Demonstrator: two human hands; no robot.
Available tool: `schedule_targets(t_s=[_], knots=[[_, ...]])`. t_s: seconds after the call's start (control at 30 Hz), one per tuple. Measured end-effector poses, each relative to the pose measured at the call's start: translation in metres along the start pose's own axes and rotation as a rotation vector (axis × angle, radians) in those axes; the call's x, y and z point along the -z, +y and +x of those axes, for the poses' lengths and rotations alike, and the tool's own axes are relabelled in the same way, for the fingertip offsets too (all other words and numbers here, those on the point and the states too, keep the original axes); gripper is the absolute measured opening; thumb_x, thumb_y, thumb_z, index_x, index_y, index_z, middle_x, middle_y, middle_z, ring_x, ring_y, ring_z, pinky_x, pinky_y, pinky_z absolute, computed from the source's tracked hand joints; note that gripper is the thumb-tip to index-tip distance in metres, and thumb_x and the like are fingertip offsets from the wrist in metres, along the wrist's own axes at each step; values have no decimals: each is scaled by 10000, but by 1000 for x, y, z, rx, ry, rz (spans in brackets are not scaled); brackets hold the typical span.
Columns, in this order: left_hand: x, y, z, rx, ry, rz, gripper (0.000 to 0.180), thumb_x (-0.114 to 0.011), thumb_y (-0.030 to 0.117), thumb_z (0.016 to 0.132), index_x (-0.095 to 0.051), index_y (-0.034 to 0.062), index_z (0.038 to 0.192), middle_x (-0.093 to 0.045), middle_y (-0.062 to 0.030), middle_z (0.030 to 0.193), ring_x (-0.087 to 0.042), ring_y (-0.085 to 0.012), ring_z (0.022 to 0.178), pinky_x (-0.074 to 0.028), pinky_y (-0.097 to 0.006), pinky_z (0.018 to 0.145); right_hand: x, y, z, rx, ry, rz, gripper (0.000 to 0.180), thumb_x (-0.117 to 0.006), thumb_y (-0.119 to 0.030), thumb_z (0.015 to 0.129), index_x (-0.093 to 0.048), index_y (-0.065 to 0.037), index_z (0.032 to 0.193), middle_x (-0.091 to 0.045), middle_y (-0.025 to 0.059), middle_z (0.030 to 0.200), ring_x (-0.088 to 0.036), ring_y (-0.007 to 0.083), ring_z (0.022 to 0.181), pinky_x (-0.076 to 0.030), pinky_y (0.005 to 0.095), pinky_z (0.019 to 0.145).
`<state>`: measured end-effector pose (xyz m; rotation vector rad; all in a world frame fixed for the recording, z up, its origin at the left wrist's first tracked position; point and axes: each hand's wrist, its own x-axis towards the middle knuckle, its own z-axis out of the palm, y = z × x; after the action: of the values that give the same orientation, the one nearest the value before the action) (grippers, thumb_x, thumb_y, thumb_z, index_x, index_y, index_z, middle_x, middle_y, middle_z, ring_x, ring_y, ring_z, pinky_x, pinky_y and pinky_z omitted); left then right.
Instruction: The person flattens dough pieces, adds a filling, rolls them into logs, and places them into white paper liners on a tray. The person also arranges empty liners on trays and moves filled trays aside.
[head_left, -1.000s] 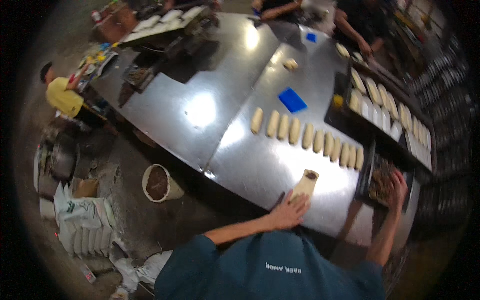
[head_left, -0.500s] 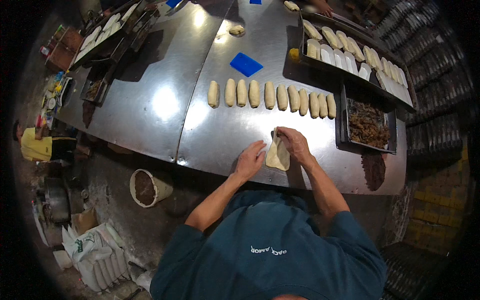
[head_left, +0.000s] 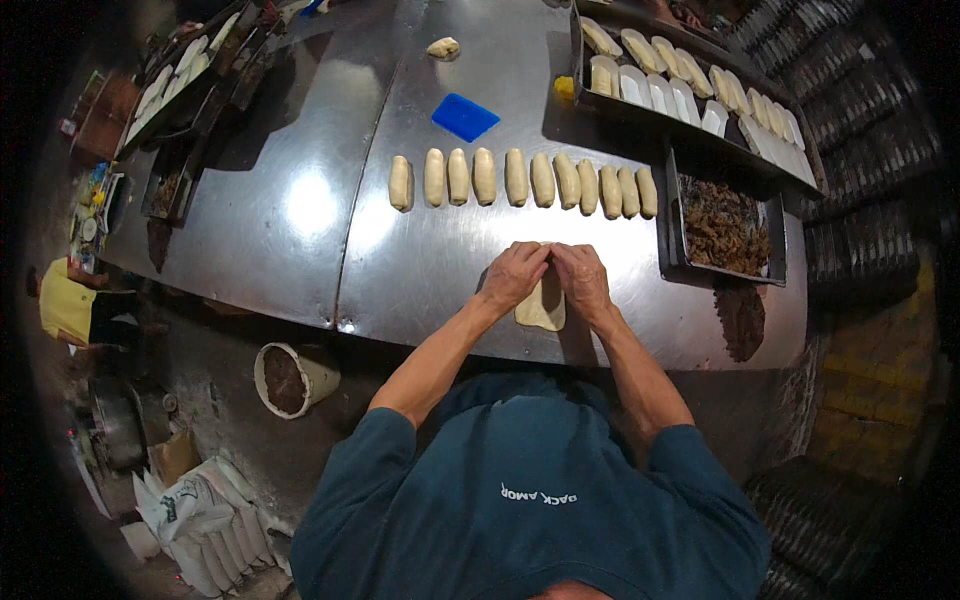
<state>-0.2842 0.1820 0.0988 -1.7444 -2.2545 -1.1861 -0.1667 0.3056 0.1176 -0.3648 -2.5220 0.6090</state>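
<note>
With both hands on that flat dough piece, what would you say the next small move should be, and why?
Probably roll the far edge toward the body. Both hands, left and right, press the far end of the flat dough, which still lies open, while the row of finished rolls beyond shows the shape.

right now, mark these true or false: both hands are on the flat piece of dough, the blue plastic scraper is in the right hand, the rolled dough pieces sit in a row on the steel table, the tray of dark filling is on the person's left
1. Both hands are on the flat pale piece of dough: true; the left hand and right hand press its far edge.
2. The blue plastic scraper is in the right hand: false; it lies on the steel table, beyond the row.
3. The rolled dough pieces sit in a row: true.
4. The metal tray of dark filling is on the person's left: false; it is on the right.
</note>
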Motion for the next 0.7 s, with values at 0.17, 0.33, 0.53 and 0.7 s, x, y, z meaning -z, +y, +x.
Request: schedule_targets(t_s=[0.17, 0.33, 0.53, 0.7], knots=[[-8, -5, -6, -25, -21, 147, 253, -666, 108, 824, -631, 27, 1060, -622, -92, 971, -609, -273, 916, -500, -379, 818, -8, -6, -2, 43, -18, -115, 233, -595, -51, 857, -648, -29, 1083, -682, 95, 1008, -622, 295, 885, -538, 393, 752], [13, -15, 10, 143, -177, -89, 297, -637, 156, 865, -620, 14, 1125, -617, -121, 1021, -586, -303, 974, -485, -397, 863, 16, 3, 18, -220, -362, 20, 298, -605, -71, 849, -622, -15, 1141, -660, 157, 1068, -614, 348, 953, -512, 442, 817], [16, -21, 26, 62, -279, 34, 302, -619, 139, 868, -609, 15, 1143, -581, -166, 1104, -548, -326, 1046, -464, -417, 917, 14, 12, 29, -52, -342, 69, 409, -572, 3, 799, -555, -28, 1206, -628, 174, 978, -577, 381, 956, -462, 477, 838], [13, -15, 28, 182, -328, -23, 280, -591, 119, 847, -614, 38, 1114, -609, -161, 1056, -568, -308, 1029, -457, -428, 930, 1, -6, 19, -180, -301, 31, 399, -557, 6, 789, -559, -4, 1188, -598, 197, 1026, -551, 371, 981, -459, 454, 871]])
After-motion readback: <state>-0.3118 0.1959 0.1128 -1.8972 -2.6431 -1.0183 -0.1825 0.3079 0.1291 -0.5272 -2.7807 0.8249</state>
